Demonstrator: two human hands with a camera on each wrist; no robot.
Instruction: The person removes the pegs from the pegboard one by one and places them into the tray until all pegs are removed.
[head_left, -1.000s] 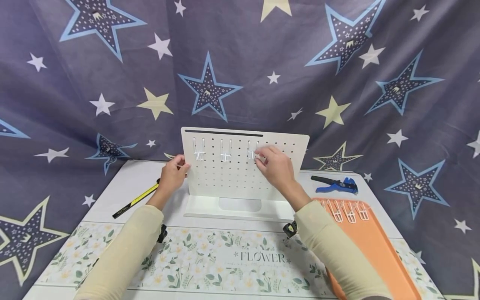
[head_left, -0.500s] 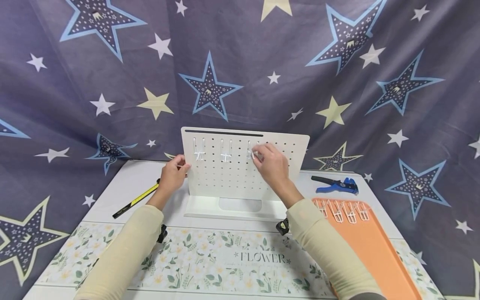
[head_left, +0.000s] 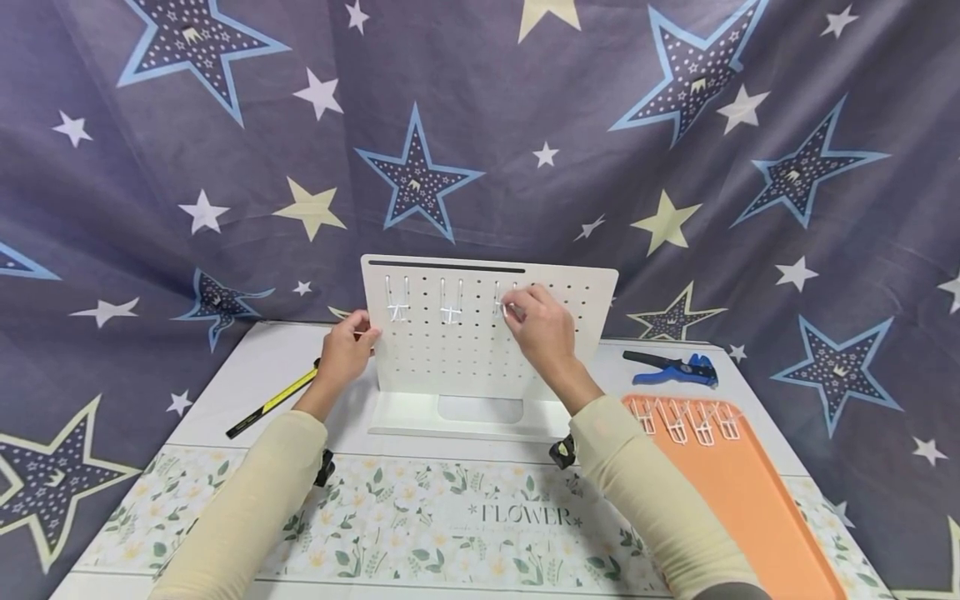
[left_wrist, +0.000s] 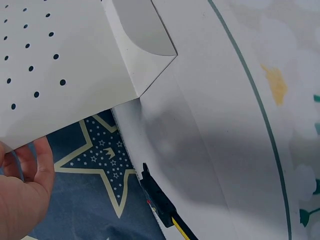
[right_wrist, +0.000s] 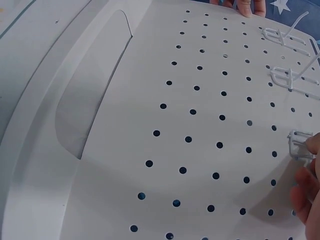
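A white pegboard (head_left: 465,358) stands upright on its base. My left hand (head_left: 347,350) grips its left edge, thumb in front and fingers curled behind, as the left wrist view shows. Two white wire hooks, a left one (head_left: 397,310) and a middle one (head_left: 452,313), hang in the upper rows of holes. To their right, my right hand (head_left: 545,333) pinches a third white wire hook (right_wrist: 298,145) between thumb and fingertips, flat against the board face. My fingers cover part of this hook in the right wrist view.
An orange tray (head_left: 750,500) lies at the right with several white hooks (head_left: 701,427) at its far end. Behind it is a blue-and-black plier-like tool (head_left: 675,371). A thin black-and-yellow tool (head_left: 277,396) lies left of the board. A star-patterned curtain (head_left: 480,125) hangs behind.
My right hand has moved slightly left, and its fingertips have closed on the third hook. My left hand and the board have stayed in place.
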